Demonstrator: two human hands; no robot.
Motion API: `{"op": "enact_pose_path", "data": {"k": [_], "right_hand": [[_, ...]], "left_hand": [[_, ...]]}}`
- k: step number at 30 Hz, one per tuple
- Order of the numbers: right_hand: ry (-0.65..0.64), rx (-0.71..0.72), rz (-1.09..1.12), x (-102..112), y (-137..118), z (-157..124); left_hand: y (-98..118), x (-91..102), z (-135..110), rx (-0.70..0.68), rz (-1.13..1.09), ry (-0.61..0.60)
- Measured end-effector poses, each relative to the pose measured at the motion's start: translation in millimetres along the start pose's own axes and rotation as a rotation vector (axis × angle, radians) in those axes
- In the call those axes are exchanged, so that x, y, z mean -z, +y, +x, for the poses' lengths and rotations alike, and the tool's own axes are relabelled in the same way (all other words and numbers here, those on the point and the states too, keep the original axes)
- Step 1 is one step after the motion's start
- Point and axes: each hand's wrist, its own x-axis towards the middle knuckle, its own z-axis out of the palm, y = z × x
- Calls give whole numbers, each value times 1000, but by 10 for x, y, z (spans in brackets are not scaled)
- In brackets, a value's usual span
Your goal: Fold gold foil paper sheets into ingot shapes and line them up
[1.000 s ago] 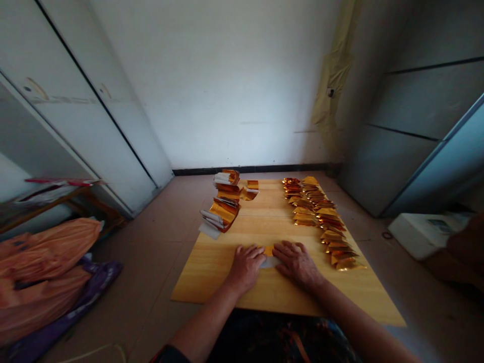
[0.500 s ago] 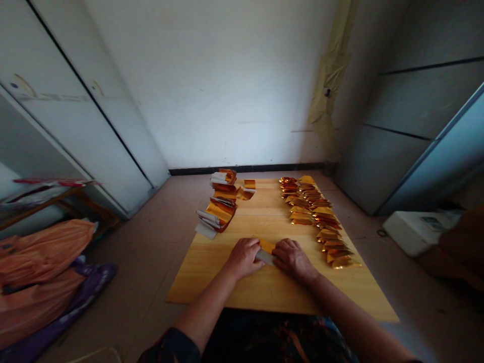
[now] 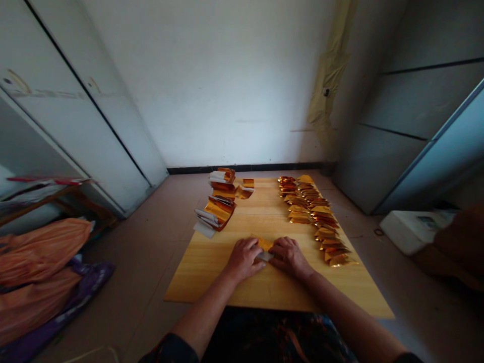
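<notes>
Between the two hands, at the near middle of the table [image 3: 212, 282], sits the gold foil sheet [image 3: 265, 244]. Its gold face points away from the person and a pale underside shows at its near edge.

- Left hand [image 3: 244, 258]: knuckles up, fingers bent. The grip is closed on the left end of the sheet, and the fingertips are hidden under the hand.
- Right hand [image 3: 289, 256]: knuckles up, fingers bent. The grip is closed on the right end of the sheet. The two hands are nearly touching across it.
- Both forearms run from the bottom edge of the view to the sheet.

Surroundings, relative to the grip:

- Right of the right hand, close by: the near end of a row of folded gold pieces [image 3: 315, 214]. The row runs away from the person to the far edge of the table.
- Beyond the left hand, to the left: a stack of gold sheets [image 3: 218, 210] with pale edges, and a second stack [image 3: 224, 177] farther off.
- Just right of the second stack: a small gold piece [image 3: 248, 183].
- Well left of the table, on the floor: orange bags [image 3: 41, 252] on a purple bag [image 3: 81, 295].
- Well right of the table, on the floor: a white box [image 3: 410, 229].
</notes>
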Motion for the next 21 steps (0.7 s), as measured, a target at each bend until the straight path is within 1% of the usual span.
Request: {"op": "enact_pose_path", "data": {"k": [4,8,13,15,18,21], "right_hand": [[29,-27,2,-4,-26,41],[29,-33,32,14,-13,58],[21,88,72,34,31,-4],[36,104,86,30,35,-21],[55,63,89,8,21,-9],[46,-7,63,-16,-17,39]], "left_hand": [[35,-4,1,15,9,-10],[65,-50,11,42,41,19],[73,-116,-11,57,19,46],[79,-128,-20,81,-1,51],[86,-127,-25,112,-45,52],[80,-117,-20,125,-82,53]]}}
